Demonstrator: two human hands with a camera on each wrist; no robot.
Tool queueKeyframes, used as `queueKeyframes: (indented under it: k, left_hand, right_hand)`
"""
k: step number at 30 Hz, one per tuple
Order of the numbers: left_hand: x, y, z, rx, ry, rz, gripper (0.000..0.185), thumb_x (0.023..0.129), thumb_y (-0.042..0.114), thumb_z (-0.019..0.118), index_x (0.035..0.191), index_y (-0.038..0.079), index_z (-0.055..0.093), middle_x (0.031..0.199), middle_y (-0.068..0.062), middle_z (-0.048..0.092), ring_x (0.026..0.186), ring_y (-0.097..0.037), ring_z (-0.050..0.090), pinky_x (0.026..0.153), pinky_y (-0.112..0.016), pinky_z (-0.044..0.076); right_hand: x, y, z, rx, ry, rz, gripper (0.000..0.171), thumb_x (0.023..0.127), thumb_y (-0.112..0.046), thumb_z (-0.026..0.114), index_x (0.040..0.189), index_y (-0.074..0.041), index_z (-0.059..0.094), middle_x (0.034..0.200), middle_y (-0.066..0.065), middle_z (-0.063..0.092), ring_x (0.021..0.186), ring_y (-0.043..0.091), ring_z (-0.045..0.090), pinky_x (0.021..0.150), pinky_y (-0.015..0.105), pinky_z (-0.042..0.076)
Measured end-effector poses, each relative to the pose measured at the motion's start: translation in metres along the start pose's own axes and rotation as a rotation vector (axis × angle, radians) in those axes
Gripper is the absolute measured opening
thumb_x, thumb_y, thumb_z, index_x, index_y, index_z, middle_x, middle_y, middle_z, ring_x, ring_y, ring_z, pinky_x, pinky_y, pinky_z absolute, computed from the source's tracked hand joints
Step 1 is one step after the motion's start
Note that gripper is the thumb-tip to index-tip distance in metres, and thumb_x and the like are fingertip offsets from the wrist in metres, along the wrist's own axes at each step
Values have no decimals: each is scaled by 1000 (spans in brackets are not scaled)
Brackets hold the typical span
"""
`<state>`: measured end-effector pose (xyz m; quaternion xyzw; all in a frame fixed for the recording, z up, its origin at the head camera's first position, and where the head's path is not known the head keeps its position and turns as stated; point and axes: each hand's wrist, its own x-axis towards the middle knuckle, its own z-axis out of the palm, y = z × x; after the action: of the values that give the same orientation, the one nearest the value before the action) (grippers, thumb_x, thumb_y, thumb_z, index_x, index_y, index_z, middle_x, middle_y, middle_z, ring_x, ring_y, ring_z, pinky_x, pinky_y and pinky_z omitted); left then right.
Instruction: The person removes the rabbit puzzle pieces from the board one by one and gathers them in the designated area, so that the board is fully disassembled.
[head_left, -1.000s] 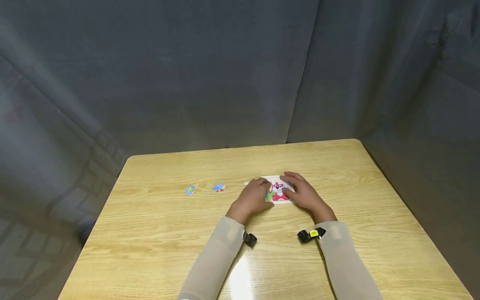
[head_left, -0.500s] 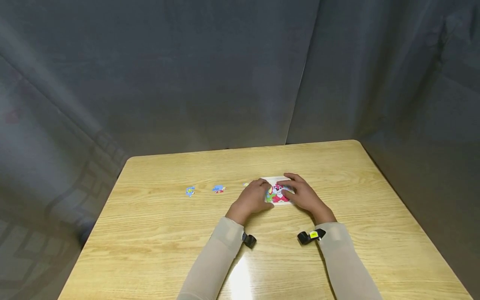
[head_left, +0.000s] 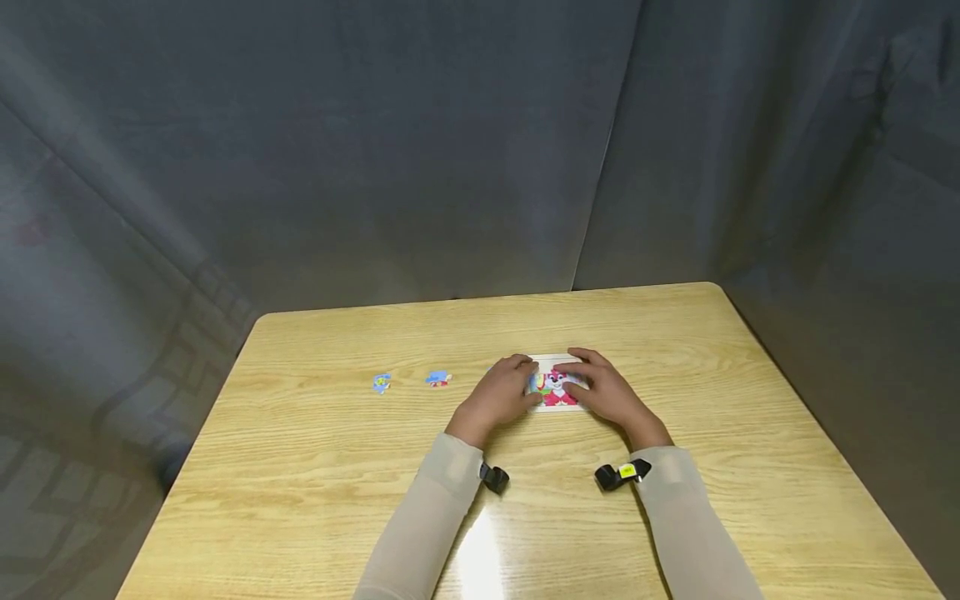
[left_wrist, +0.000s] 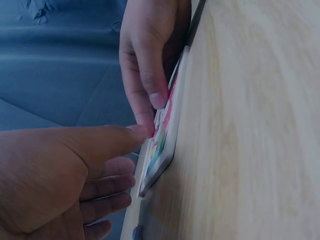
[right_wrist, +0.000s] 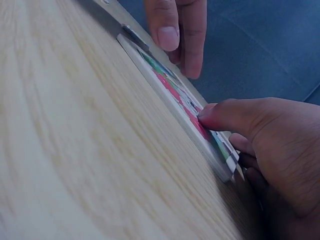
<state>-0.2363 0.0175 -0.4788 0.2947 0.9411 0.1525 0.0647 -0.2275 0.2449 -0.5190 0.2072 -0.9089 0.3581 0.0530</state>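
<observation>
No writing is legible on the puzzle; left hand and right hand press it at frame centre, fingers straight, on the desk.

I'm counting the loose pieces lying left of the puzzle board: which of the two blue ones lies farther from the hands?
The leftmost blue piece, with a yellow spot. The other blue piece lies between it and the left hand.
</observation>
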Motion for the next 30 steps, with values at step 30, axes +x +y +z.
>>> queueKeyframes:
  k: [30]
  left_hand:
    - [3, -3, 5, -49, -9, -40, 51, 94, 30, 67, 137, 5, 54, 144, -7, 45, 130, -21, 46, 106, -30, 40]
  right_hand:
    - [0, -1, -2, 1, -16, 31, 33, 95, -20, 65, 127, -10, 65, 148, 19, 38, 134, 43, 36, 102, 60, 36]
